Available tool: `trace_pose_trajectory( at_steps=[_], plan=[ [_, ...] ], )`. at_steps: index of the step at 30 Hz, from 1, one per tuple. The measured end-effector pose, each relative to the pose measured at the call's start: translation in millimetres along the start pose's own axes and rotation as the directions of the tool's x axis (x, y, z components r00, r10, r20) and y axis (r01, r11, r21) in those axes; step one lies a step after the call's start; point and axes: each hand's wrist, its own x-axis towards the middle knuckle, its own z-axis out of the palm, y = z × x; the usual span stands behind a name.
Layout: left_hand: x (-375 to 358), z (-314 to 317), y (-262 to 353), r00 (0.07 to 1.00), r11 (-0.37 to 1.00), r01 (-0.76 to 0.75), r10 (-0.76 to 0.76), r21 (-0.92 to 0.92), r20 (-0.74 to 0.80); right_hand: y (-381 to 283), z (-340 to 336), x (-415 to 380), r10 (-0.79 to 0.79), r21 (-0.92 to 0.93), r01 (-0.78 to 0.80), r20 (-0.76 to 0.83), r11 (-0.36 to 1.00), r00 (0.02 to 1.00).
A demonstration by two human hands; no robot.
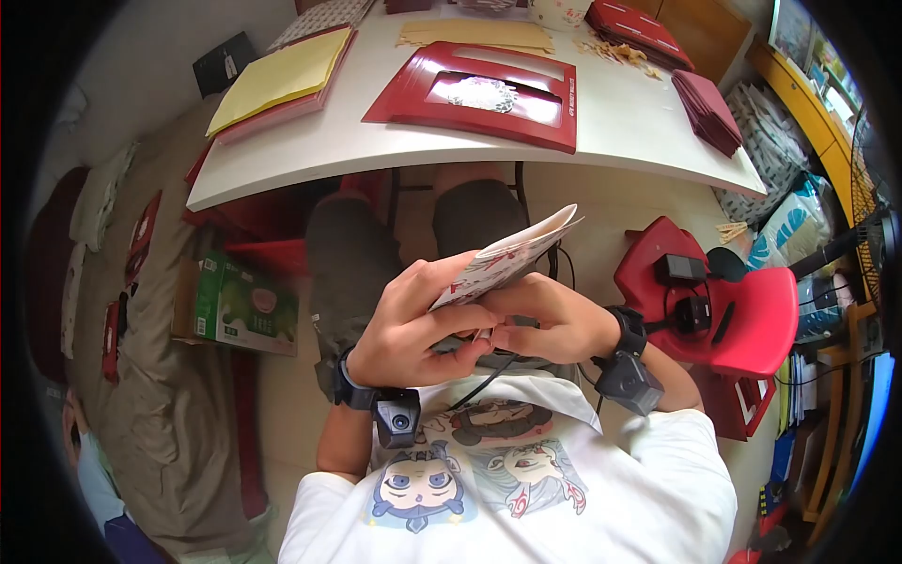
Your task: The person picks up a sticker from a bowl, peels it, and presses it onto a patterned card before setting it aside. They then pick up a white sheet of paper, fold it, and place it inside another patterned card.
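Both of my hands hold a folded paper card [512, 252], white with red print, close to my chest above my lap. My left hand [413, 324] wraps the card's near end from the left, thumb lying across its top face. From the right, my right hand [554, 320] pinches the lower edge of the card, fingers curled. Each wrist carries a black strap with a small camera. The card's far end points up and to the right, toward the table edge.
A white table [620, 122] stands ahead with a red cut-out frame [413, 89], a yellow paper stack [282, 75], tan sheets [474, 35] and dark red stacks [707, 108]. A red chair [752, 315] with black devices stands at right, a green box [240, 305] at left.
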Motion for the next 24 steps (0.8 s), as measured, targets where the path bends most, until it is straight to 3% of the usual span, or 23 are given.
trace_pose_trajectory(
  at_steps=[10, 14, 20, 23, 24],
  plan=[
    [6.4, -1.8, -3.0, 0.999, 0.999, -0.047, 0.047, -0.014, 0.020, -1.7, 1.1, -0.1, -0.057, 0.016, 0.058, -0.052, 0.998, 0.997],
    [9.0, -2.4, -2.3, 0.998, 0.998, -0.062, 0.062, -0.005, 0.017, -5.9, -1.0, -0.9, -0.010, 0.017, 0.011, -0.032, 1.000, 0.999],
    [12.1, -1.6, 1.0, 0.993, 0.993, -0.114, 0.114, 0.003, -0.018, -16.6, -6.4, -0.8, -0.007, -0.085, 0.008, 0.010, 0.996, 1.000],
    [14.5, -3.4, -3.6, 0.972, 0.970, -0.234, 0.234, 0.064, 0.009, -16.3, -6.3, 1.1, -0.194, -0.157, 0.187, -0.031, 0.970, 0.980],
    [13.9, -5.4, -5.0, 0.959, 0.955, -0.283, 0.278, 0.089, 0.060, -17.0, -7.5, 0.3, -0.186, -0.155, 0.182, -0.016, 0.971, 0.982]
  ],
)
